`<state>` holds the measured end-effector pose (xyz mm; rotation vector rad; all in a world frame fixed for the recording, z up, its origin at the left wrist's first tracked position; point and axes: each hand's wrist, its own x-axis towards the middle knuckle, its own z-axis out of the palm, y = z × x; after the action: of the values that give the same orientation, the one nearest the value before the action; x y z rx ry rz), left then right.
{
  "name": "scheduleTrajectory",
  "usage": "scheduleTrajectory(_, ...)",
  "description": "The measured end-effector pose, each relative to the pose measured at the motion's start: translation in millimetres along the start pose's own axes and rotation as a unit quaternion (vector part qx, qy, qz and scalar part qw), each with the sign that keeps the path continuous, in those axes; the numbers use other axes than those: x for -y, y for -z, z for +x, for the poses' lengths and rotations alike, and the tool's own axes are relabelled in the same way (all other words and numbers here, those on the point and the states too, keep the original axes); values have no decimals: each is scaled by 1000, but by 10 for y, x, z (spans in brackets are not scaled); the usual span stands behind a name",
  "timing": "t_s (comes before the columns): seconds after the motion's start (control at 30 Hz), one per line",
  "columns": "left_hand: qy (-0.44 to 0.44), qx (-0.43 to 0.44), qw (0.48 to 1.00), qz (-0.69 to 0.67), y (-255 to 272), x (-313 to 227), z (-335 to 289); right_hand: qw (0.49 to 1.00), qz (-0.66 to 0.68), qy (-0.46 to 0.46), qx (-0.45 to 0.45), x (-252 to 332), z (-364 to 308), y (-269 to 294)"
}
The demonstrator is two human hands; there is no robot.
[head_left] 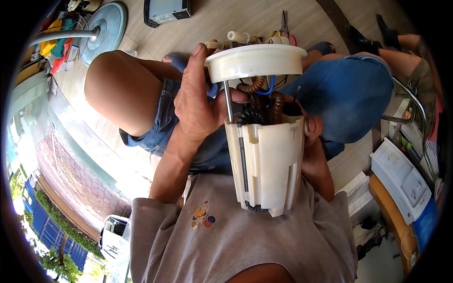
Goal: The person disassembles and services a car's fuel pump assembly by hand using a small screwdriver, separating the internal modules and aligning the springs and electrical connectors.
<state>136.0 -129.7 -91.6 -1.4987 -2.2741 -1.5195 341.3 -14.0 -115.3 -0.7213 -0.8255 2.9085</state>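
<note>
A cream plastic fuel pump module (pixel 271 155) is held up in front of my shirt. Its round white flange (pixel 257 63) is at the top, joined to the body by a metal rod (pixel 228 101). Brown corrugated hoses (pixel 276 106) and a blue wire (pixel 271 87) run through the gap between them. My left hand (pixel 198 101) grips the flange from the left, with the thumb reaching under it. Around the right side of the body, my right hand (pixel 312 127) is closed. Most of its fingers are hidden behind the module.
Pliers (pixel 284 28) with red and yellow handles lie on the floor beyond the module. A grey metal box (pixel 166 10) sits farther back, left of a round stand base (pixel 104 33). Another person's legs (pixel 398 47) are at the far right, near a metal-framed chair (pixel 417 99).
</note>
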Motion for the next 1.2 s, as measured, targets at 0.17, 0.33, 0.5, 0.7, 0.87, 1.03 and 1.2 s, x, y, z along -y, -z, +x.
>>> scheduleTrajectory(0.17,-31,13,997,-69,18,-23,32,994,-29,86,54,23,-9,-8)
scheduleTrajectory(0.33,40,64,965,-250,-6,-4,-83,967,31,112,226,147,187,-35)
scheduleTrajectory(0.5,31,103,960,-259,26,1,-110,981,30,111,160,46,-1,-66)
scheduleTrajectory(0.7,15,-74,978,-194,-99,-50,-202,981,38,109,158,-31,-60,-80)
scheduleTrajectory(0.87,12,-85,970,-225,-135,-108,-161,977,18,142,161,-163,-89,94)
scheduleTrajectory(1.03,71,-92,967,-229,-164,-177,-162,985,12,106,138,-78,-114,-113)
scheduleTrajectory(1.2,86,-87,964,-237,-177,-150,-244,967,-36,166,192,-205,-70,129)
